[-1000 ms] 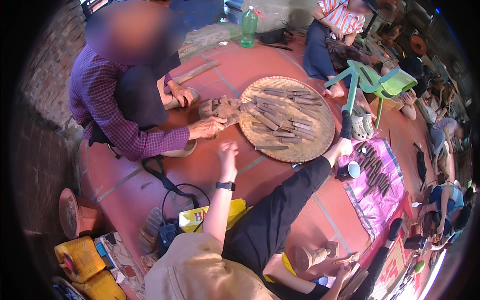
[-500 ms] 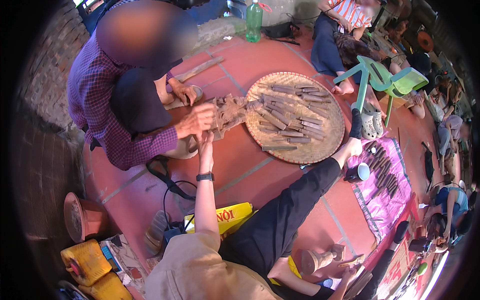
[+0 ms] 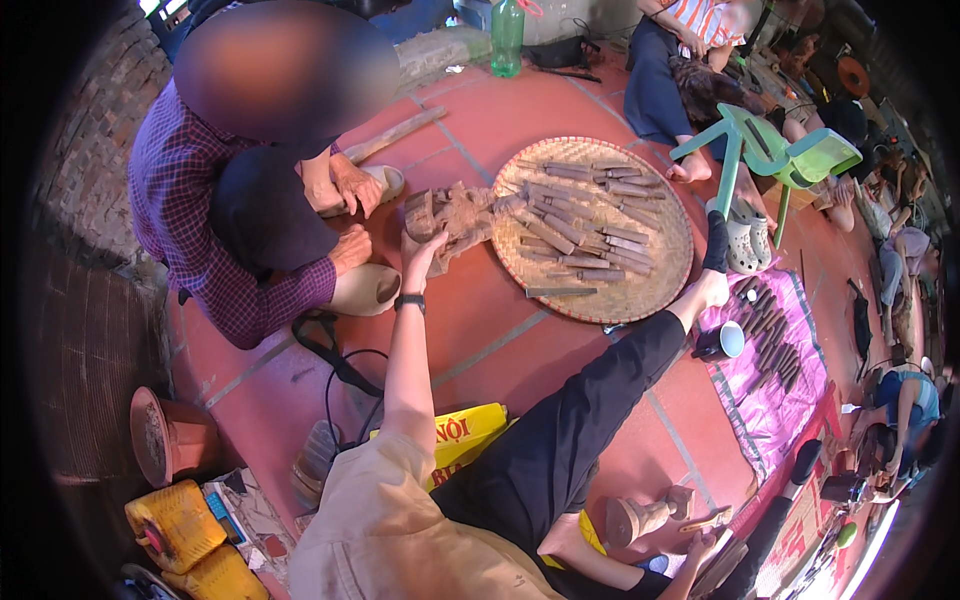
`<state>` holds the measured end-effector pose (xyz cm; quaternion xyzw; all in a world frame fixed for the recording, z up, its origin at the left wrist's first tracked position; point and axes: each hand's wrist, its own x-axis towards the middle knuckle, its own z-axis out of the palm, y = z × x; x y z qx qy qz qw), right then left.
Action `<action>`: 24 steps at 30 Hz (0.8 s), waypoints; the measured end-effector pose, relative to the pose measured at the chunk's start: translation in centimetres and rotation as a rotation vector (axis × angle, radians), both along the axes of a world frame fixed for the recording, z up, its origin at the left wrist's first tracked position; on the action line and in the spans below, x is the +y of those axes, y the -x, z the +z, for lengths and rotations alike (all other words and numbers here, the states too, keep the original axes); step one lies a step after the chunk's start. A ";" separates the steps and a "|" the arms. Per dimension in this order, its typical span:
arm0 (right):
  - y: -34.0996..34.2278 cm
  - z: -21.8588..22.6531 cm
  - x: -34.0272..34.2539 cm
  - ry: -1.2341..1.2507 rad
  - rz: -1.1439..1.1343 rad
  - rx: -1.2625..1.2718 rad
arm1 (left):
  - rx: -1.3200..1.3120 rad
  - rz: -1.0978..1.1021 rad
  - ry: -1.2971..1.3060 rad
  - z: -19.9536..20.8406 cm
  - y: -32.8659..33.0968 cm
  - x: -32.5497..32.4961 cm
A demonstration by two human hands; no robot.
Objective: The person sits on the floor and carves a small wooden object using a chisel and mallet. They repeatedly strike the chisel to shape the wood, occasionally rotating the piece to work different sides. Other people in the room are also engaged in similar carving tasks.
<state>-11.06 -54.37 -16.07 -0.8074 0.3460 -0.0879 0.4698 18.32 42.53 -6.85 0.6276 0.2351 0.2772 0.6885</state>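
My left hand is stretched forward with a dark watch on the wrist, its fingers and thumb closed on the base of a carved wooden figure. That brown carving lies on its side, its far end reaching the rim of a round woven tray. Several wood-handled carving tools rest on the tray. At the lower right, my right hand is low beside a small wooden brush-like piece; its fingers are too small and partly hidden to show a grip. A wooden mallet lies close by.
A person in a checked shirt squats at the left, hands near the carving. A pink cloth bears more tools and a dark mug. Around stand a green plastic chair, pale clogs, a plant pot and a yellow bag.
My left hand has moved from the other person's hand onto the carving's base and closed there. The other person's hand has drawn back from the carving toward their knee.
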 end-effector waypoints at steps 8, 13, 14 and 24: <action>0.2 1.9 2.3 0.000 -0.039 -0.011 | -0.073 0.151 -0.237 1.8 -0.1 -2.7; -0.3 1.0 1.8 -0.061 0.013 -0.079 | -0.143 0.250 -0.309 1.9 1.3 -6.4; -0.3 1.1 1.6 -0.057 0.017 -0.076 | -0.126 0.286 -0.365 1.8 1.4 -6.9; -0.5 1.5 2.5 0.041 -0.035 0.007 | -0.079 0.359 -0.505 0.9 1.7 -8.2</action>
